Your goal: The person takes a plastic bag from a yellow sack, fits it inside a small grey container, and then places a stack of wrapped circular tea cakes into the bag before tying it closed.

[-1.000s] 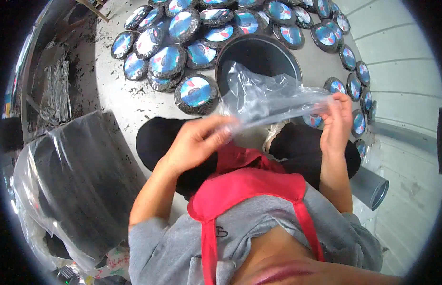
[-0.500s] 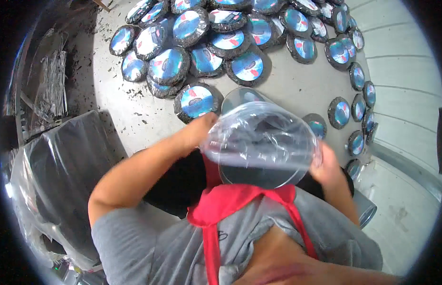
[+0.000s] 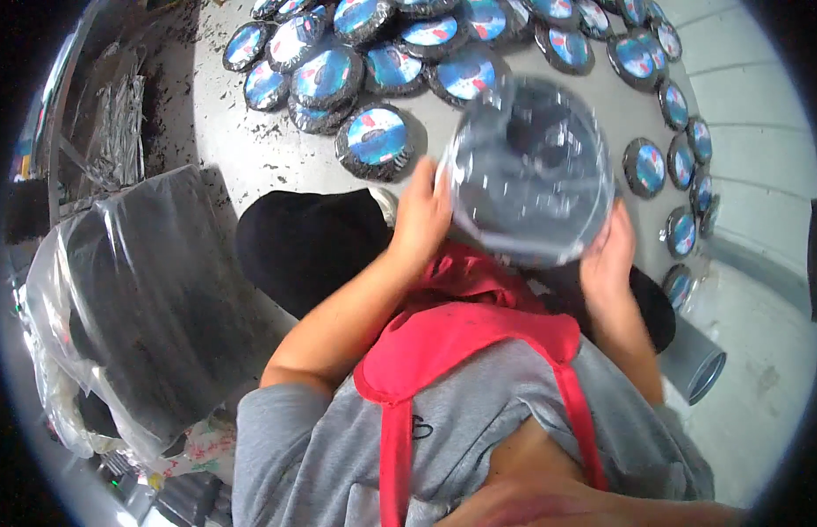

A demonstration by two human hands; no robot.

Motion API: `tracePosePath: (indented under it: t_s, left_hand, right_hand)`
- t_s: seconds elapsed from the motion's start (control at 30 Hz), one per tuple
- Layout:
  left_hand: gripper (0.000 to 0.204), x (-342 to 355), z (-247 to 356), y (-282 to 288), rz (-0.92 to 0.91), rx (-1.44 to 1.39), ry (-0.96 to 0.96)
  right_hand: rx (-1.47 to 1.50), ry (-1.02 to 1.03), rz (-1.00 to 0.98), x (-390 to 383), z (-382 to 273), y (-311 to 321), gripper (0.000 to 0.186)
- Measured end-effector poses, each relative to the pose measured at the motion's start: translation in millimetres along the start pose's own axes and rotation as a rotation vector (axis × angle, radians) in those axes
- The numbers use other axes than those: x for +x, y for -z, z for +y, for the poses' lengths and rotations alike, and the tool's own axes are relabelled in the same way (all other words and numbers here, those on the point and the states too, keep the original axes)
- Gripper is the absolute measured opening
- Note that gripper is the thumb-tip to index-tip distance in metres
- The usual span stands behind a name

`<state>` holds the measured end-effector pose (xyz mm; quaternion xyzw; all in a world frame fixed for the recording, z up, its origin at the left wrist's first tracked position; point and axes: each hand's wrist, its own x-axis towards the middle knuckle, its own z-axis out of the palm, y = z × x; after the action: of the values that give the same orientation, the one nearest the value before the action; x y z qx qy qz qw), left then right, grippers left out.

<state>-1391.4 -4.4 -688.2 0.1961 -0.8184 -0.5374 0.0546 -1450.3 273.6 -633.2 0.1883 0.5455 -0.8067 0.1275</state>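
In front of my red apron (image 3: pixel 465 338), a clear plastic bag (image 3: pixel 531 220) is spread over the round mouth of a wide grey tube, whose wall mostly hides behind the shiny film. My left hand (image 3: pixel 423 211) is closed on the bag's left edge, with the thumb side toward the tube. On the opposite edge my right hand (image 3: pixel 608 250) grips the film, its fingers partly hidden and slightly blurred. Dark, creased shapes show through the plastic; I cannot make out what they are.
Many round black packs with blue picture labels (image 3: pixel 373 140) lie piled on the grey floor (image 3: pixel 277 158) ahead, more along the white wall (image 3: pixel 733 114) at right. A plastic-covered dark block (image 3: pixel 162 290) stands at left. Another grey tube (image 3: pixel 702 364) lies by my right knee.
Both hands have moved up and to the right in the picture with the plastic. The bag, loose and crumpled before, now stretches rounder over the tube's mouth.
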Motion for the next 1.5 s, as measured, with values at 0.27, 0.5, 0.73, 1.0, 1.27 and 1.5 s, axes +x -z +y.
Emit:
tracePosePath:
  t_s: [0.27,0.5,0.73,1.0,1.27,1.5]
  left_hand:
    - [0.036,13.8,35.3,6.1,-0.06,-0.506,0.438]
    - [0.039,5.9,43.1,7.8,-0.085,-0.586,0.53]
    - [0.03,-16.9,41.0,40.0,-0.288,-0.899,0.598]
    - [0.051,-64.7,60.6,-41.0,0.141,-1.014,0.7]
    - [0.04,-13.8,0.9,-37.2,0.108,-0.522,0.407]
    - [0.03,48.4,-81.3,-18.5,-0.107,-0.405,0.834]
  right_hand:
    - [-0.089,0.14,0.127,35.2,23.5,-15.7,0.017]
    - [-0.023,0.119,0.148,29.0,24.9,-20.7,0.012]
    - [0.0,-0.108,0.145,37.1,10.6,-24.6,0.018]
    - [0.069,-0.141,0.051,74.6,15.3,-5.0,0.028]
    - [-0.302,0.128,-0.045,101.9,50.6,-4.7,0.026]
    - [-0.372,-0.377,-0.178,122.7,22.8,13.6,0.035]
